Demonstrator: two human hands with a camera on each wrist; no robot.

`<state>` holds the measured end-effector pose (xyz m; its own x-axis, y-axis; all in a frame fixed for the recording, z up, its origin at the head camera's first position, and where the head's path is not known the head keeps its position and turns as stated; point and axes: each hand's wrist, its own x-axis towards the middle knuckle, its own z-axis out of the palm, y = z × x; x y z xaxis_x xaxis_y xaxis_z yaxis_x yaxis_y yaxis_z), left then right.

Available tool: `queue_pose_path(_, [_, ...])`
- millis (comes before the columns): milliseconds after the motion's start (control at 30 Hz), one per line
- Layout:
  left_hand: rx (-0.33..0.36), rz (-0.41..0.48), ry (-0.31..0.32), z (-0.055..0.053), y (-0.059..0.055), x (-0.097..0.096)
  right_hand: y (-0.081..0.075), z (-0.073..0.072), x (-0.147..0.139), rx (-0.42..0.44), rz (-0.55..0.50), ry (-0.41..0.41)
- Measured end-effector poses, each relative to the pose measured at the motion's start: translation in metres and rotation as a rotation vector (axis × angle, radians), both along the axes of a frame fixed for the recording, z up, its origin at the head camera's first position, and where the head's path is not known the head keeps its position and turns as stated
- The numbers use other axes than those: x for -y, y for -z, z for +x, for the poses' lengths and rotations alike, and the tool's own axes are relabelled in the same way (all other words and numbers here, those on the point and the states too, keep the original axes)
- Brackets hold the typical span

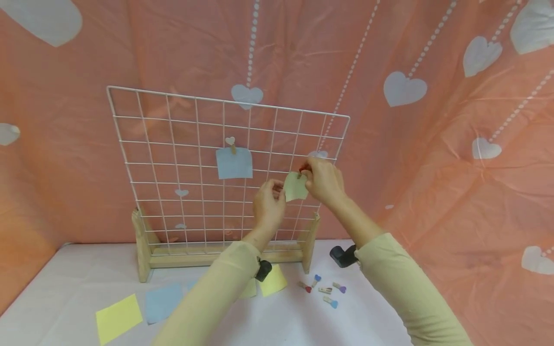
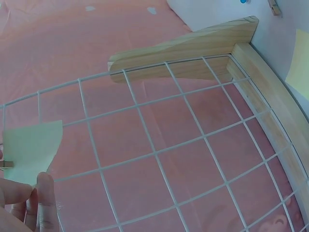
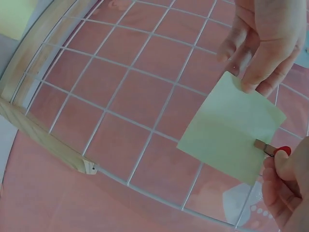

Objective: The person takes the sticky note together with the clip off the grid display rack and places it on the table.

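A pale green paper note (image 1: pixel 295 187) is held against the right part of a white wire grid panel (image 1: pixel 169 94). At its left side in the head view, my left hand (image 1: pixel 269 202) pinches the note's edge between thumb and fingers. My right hand (image 1: pixel 324 180) pinches a small wooden clothespin (image 3: pixel 260 145) topped with a red heart. That peg's jaws lie over the note's edge in the right wrist view. Further left on the grid, a blue note (image 1: pixel 234 164) hangs from a peg with a white heart (image 1: pixel 230 141).
The grid stands in a wooden base (image 1: pixel 186 261). In front on the white table (image 1: pixel 363 317) lie yellow notes (image 1: pixel 119 318), a blue note (image 1: pixel 163 302), another green note (image 1: pixel 248 290) and several heart pegs (image 1: pixel 331 302). A pink curtain with hearts (image 1: pixel 405 90) hangs behind.
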<state>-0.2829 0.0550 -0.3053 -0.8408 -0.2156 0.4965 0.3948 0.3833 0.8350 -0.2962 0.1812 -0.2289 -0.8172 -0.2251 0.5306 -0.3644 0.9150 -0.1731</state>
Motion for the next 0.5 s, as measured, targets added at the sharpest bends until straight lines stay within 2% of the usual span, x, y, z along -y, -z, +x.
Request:
queue_pose_path(233, [0.037,0.044,0.029,0.005,0.003,0.007,0.005,0.003,-0.003,-0.049,-0.069,-0.025])
queue_pose_path(500, [0.088,0.077,0.097,0.016,0.013,0.024,0.018,0.005,-0.013,-0.120,-0.290,-0.087])
